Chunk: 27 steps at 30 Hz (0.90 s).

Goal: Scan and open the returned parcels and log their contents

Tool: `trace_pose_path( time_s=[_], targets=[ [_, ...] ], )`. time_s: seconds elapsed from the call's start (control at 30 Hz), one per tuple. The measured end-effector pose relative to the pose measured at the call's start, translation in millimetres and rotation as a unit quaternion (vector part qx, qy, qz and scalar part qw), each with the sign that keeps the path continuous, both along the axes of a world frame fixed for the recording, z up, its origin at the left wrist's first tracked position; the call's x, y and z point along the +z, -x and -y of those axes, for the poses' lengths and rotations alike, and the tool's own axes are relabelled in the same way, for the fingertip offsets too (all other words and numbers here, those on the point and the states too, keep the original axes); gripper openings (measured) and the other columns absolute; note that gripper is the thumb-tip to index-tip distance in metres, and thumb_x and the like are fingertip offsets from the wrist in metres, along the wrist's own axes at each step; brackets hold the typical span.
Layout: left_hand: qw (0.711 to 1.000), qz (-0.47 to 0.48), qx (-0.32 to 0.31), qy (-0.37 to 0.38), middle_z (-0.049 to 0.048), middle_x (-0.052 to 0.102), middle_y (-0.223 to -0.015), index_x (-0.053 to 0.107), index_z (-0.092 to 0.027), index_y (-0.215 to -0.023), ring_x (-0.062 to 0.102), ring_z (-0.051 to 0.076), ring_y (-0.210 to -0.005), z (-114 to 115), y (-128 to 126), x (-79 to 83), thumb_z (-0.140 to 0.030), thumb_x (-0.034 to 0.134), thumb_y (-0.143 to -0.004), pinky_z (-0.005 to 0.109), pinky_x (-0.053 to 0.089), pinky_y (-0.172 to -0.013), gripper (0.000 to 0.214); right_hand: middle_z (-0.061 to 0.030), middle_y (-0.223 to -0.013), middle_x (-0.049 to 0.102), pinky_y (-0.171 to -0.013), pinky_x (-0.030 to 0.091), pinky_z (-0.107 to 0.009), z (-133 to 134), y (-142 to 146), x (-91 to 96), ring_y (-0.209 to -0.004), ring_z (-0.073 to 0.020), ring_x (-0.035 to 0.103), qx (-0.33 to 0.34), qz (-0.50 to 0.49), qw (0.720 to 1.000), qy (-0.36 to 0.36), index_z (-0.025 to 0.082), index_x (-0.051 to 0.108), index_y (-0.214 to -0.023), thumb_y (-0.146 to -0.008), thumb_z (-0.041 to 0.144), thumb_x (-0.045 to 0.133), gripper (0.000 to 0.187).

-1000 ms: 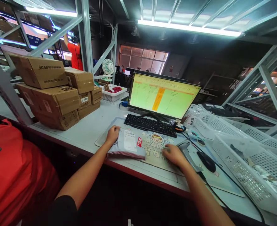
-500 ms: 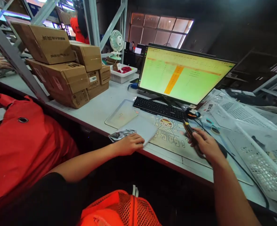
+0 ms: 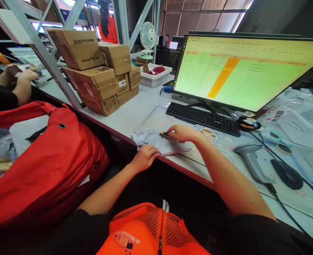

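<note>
A flat grey mailer package [image 3: 156, 141] lies at the near edge of the white table [image 3: 129, 117]. My left hand [image 3: 145, 157] grips its near edge, fingers curled over it. My right hand [image 3: 181, 133] is closed on a small dark pen-like tool [image 3: 165, 134] with a yellow band, its tip resting on top of the package. A grey barcode scanner [image 3: 249, 161] lies free on the desk mat to the right.
A keyboard [image 3: 202, 118] and lit monitor [image 3: 249, 71] stand behind the package. Stacked cardboard boxes [image 3: 98, 71] sit at the left by a steel rack post. A mouse [image 3: 286, 174] and cables lie right. A large red bag [image 3: 44, 163] hangs left; another person's hands [image 3: 23, 76] work beyond.
My right hand left the scanner area, crossed left with the pen-like tool and set it on the package. My left hand slid to the package's near edge. The view dipped and turned left.
</note>
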<state>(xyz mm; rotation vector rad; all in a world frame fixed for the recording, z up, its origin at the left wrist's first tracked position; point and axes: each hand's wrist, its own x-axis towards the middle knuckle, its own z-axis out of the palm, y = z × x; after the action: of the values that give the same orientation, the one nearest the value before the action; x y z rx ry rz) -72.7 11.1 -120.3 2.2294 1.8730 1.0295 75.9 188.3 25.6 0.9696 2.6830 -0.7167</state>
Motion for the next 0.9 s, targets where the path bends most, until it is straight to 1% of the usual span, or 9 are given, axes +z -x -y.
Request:
trace_pose_path(
  time_s=[0.07,0.17,0.27,0.33,0.4,0.5,0.63,0.77,0.9],
  targets=[
    [0.999,-0.014,-0.017,0.027,0.0067,0.071,-0.1,0.068,-0.022,-0.099,0.063,0.023,-0.098,2,3,8.8,-0.031,0.048,-0.106,0.037,0.046,-0.092,0.023,-0.0034,-0.071,0.071,-0.046,0.043,-0.021,-7,-52,-1.7,-0.047,-0.0107,0.057,-0.029,0.018,0.999,0.009,0.016,0.076,-0.112,-0.094,0.031,0.056,0.031],
    [0.995,-0.028,-0.032,0.093,0.0056,0.072,-0.097,0.068,-0.023,-0.103,0.066,0.023,-0.093,-4,8,33.7,-0.033,0.049,-0.105,0.035,0.048,-0.085,0.022,-0.0052,-0.077,0.072,-0.048,0.049,-0.026,-19,-142,-9.1,-0.054,-0.0157,0.063,-0.113,0.025,0.992,0.043,0.019,0.074,-0.119,-0.092,0.039,0.055,0.038],
    [0.995,-0.021,-0.021,0.099,0.006,0.073,-0.102,0.067,-0.023,-0.116,0.067,0.023,-0.094,-27,7,59.7,-0.033,0.044,-0.107,0.034,0.05,-0.083,0.027,-0.0103,-0.089,0.076,-0.066,0.056,-0.034,-19,-202,-31.2,-0.069,-0.022,0.068,-0.206,0.023,0.975,-0.078,0.019,0.073,-0.125,-0.092,0.038,0.053,0.043],
    [0.997,-0.037,-0.036,0.065,0.0083,0.071,-0.117,0.066,-0.02,-0.122,0.064,0.025,-0.109,-49,2,67.6,-0.031,0.047,-0.105,0.036,0.049,-0.096,0.027,-0.0155,-0.109,0.076,-0.084,0.056,-0.04,-11,-219,-53.8,-0.089,-0.0281,0.07,-0.266,0.029,0.947,-0.178,0.017,0.069,-0.134,-0.095,0.036,0.048,0.048],
    [0.995,-0.071,-0.052,0.057,0.0103,0.068,-0.127,0.066,-0.018,-0.123,0.058,0.028,-0.12,-69,-5,65.4,-0.028,0.055,-0.102,0.04,0.044,-0.106,0.026,-0.0202,-0.125,0.071,-0.095,0.053,-0.045,0,-226,-76.5,-0.106,-0.0331,0.068,-0.299,0.044,0.923,-0.238,0.012,0.062,-0.142,-0.098,0.034,0.043,0.053],
    [0.991,-0.098,-0.036,0.081,0.0107,0.068,-0.121,0.07,-0.018,-0.111,0.057,0.028,-0.116,-87,-11,51.6,-0.022,0.057,-0.1,0.042,0.045,-0.105,0.018,-0.0234,-0.129,0.067,-0.101,0.05,-0.049,10,-227,-96.1,-0.116,-0.0367,0.063,-0.302,0.055,0.913,-0.269,0.01,0.06,-0.143,-0.098,0.035,0.044,0.054],
    [0.989,-0.128,-0.039,0.059,0.0119,0.068,-0.107,0.067,-0.017,-0.102,0.058,0.027,-0.108,-91,-10,40.0,-0.019,0.046,-0.102,0.041,0.046,-0.099,0.021,-0.0209,-0.128,0.066,-0.105,0.047,-0.051,1,-200,-87.2,-0.118,-0.0356,0.061,-0.26,-0.075,0.907,-0.322,0.013,0.066,-0.134,-0.096,0.039,0.047,0.05],
    [0.987,-0.134,-0.089,0.03,0.013,0.067,-0.107,0.063,-0.014,-0.107,0.058,0.026,-0.106,-90,-6,39.8,-0.019,0.04,-0.104,0.041,0.046,-0.1,0.024,-0.0172,-0.127,0.068,-0.108,0.048,-0.052,-20,-125,-71.1,-0.119,-0.0319,0.062,-0.11,-0.234,0.923,-0.285,0.017,0.068,-0.13,-0.095,0.035,0.051,0.043],
    [0.986,-0.118,-0.11,0.042,0.0116,0.067,-0.107,0.06,-0.014,-0.112,0.06,0.024,-0.105,-89,-4,40.0,-0.019,0.037,-0.105,0.038,0.048,-0.099,0.025,-0.0155,-0.135,0.065,-0.113,0.045,-0.046,-39,-50,-77.5,-0.125,-0.029,0.061,-0.027,-0.227,0.946,-0.229,0.018,0.068,-0.133,-0.087,0.024,0.062,0.046]
  ],
)
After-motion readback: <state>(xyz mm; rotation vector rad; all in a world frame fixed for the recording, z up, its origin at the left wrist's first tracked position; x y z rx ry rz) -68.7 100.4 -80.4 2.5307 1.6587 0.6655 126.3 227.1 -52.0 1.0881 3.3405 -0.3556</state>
